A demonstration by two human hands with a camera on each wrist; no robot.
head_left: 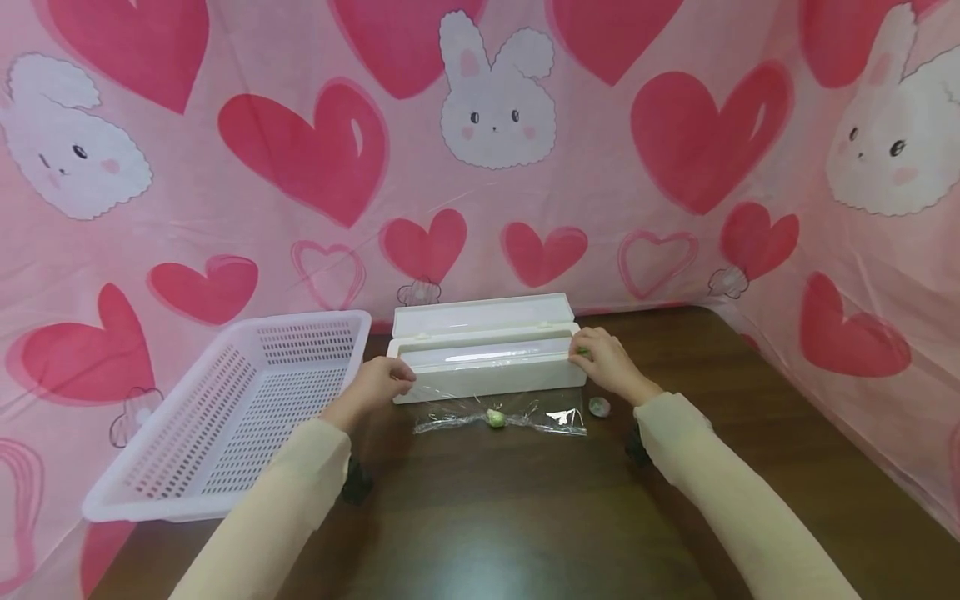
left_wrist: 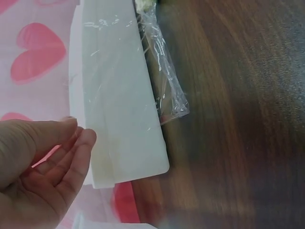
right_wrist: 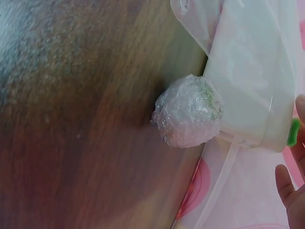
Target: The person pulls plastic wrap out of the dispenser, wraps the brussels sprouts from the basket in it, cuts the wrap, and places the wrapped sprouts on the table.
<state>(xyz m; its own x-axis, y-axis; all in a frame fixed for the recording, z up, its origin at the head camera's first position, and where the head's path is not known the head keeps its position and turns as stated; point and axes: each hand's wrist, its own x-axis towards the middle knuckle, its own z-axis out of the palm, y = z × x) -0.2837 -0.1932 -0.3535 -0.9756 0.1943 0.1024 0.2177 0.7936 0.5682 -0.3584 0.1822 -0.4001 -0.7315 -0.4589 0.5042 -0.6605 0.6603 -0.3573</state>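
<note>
A long white plastic-wrap dispenser (head_left: 491,381) stands with its lid raised, a roll of clear film inside. Clear film (head_left: 555,419) drapes down its front onto the table, and a small pale-green lump (head_left: 495,418) lies on it. My right hand (head_left: 606,360) is at the dispenser's right end, pinching a small green slider (right_wrist: 293,132). At the left end, my left hand (head_left: 375,385) has thumb and fingertips close together by the top edge; whether they pinch film cannot be seen. A film-wrapped ball (right_wrist: 188,112) sits on the table in front of the right end.
To the left stands a white perforated plastic basket (head_left: 360,333) on the dark wooden table (head_left: 510,517). A pink cloth (head_left: 495,192) with hearts and rabbits hangs close behind the dispenser and along the sides.
</note>
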